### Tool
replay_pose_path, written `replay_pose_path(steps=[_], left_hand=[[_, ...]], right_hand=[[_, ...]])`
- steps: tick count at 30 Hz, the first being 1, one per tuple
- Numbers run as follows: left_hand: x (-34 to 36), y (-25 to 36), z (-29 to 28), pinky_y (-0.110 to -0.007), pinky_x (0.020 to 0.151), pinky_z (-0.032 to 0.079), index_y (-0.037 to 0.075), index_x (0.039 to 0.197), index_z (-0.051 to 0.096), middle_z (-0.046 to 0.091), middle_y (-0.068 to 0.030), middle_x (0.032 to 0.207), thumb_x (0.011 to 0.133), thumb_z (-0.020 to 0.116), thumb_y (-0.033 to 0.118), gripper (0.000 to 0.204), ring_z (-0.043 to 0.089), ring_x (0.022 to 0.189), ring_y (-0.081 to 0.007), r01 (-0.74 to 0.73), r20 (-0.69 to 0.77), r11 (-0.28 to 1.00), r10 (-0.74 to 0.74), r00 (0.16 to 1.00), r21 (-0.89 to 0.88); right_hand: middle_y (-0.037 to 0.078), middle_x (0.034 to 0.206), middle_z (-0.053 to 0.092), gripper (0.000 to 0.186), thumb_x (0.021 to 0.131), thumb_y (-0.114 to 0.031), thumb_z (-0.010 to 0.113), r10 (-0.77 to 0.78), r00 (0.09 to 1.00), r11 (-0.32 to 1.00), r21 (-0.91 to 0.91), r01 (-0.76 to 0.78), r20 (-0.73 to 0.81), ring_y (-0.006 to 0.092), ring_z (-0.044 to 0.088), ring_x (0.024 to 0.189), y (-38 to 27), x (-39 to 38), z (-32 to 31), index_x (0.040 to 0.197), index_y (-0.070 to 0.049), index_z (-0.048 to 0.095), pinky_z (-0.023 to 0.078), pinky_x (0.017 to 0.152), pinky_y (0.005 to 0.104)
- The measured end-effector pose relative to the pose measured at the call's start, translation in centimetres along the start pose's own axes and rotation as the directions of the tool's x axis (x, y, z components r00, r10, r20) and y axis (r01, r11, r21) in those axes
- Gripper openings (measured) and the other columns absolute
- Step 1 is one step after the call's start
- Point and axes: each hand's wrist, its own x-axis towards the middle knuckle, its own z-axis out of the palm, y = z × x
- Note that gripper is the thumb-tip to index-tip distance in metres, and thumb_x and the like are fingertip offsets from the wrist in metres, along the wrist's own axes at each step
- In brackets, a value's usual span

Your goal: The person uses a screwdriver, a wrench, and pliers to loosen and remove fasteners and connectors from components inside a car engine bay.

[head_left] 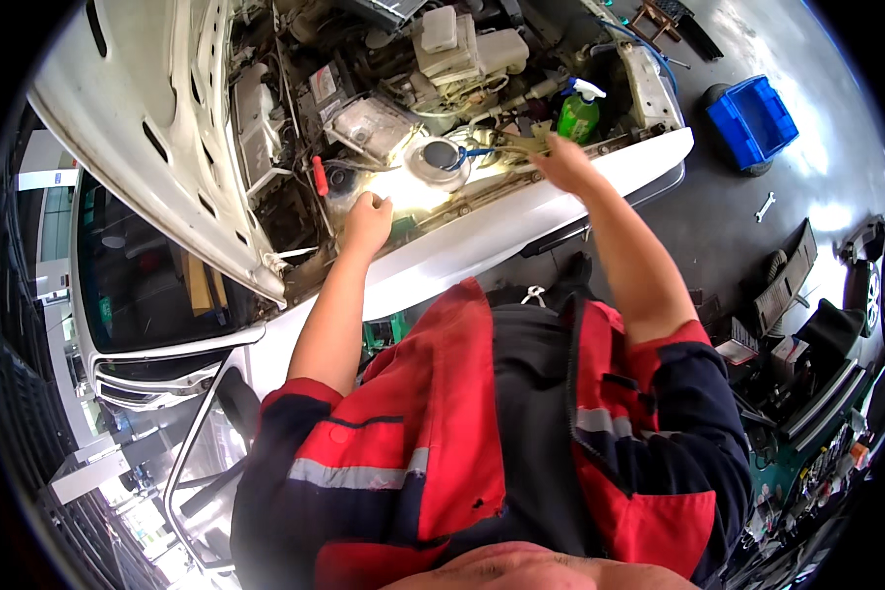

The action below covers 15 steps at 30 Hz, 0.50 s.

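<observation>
The right hand's fingers (pixel 545 160) are curling beside a slim blue strip (pixel 478 152); whether they are grasping it, I cannot tell. The strip is reaching toward a round dark cap (pixel 442 154) in the engine bay (pixel 369 128). The left hand (pixel 368 224) is bending its fingers over the bay's edge, its grip impossible to make out, while glare is washing out the metal between the hands. A red handle (pixel 320 176) is lying near the left hand; a green spray bottle (pixel 578 118) is standing just beyond the right. The raised white hood (pixel 143 128) is running out of view.

No legible lettering: the white-and-red label (pixel 323 84) toward the left edge of the engine bay (pixel 509 194) is too small.
</observation>
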Motion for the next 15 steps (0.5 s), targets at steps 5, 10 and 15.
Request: replay_pose_path(steps=[5, 10, 15], left_hand=[[-1.4, 0.8, 1.2, -0.045, 0.080, 0.050, -0.001, 0.102, 0.062, 0.068, -0.0265, 0.098, 0.092, 0.062, 0.030, 0.033, 0.065, 0.094, -0.0436, -0.142, 0.025, 0.990, 0.141, 0.990, 0.017], [-5.0, 2.9, 1.0, -0.042, 0.079, 0.052, -0.002, 0.103, 0.061, 0.068, -0.0234, 0.093, 0.095, 0.063, 0.025, 0.029, 0.066, 0.087, -0.0373, -0.324, 0.149, 0.945, 0.325, 0.934, -0.031], [-2.9, 11.9, 3.6, -0.040, 0.099, 0.048, -0.005, 0.134, 0.051, 0.062, -0.0208, 0.127, 0.101, 0.058, 0.023, 0.044, 0.062, 0.114, -0.0296, -0.497, 0.159, 0.800, 0.569, 0.807, -0.337]], right_hand=[[0.025, 0.130, 0.059, 0.061, 0.091, -0.037, 0.060, -0.136, 0.990, 0.988, -0.077, 0.133, -0.033, 0.0416, 0.055, 0.123, -2.5, -2.8, 1.0, 0.138, 0.000, 0.049, 0.043, 0.107, 0.0468], [0.022, 0.121, 0.064, 0.045, 0.093, -0.028, 0.059, -0.103, 0.993, 0.994, 0.029, 0.105, -0.066, 0.0403, 0.060, 0.113, 6.7, -12.3, -4.0, 0.129, -0.001, 0.057, 0.048, 0.098, 0.0462], [0.016, 0.097, 0.071, 0.037, 0.094, -0.032, 0.053, 0.590, 0.785, 0.717, 0.570, -0.401, -0.190, 0.0324, 0.068, 0.096, 17.8, -16.3, -5.6, 0.115, -0.002, 0.064, 0.051, 0.081, 0.0445]])
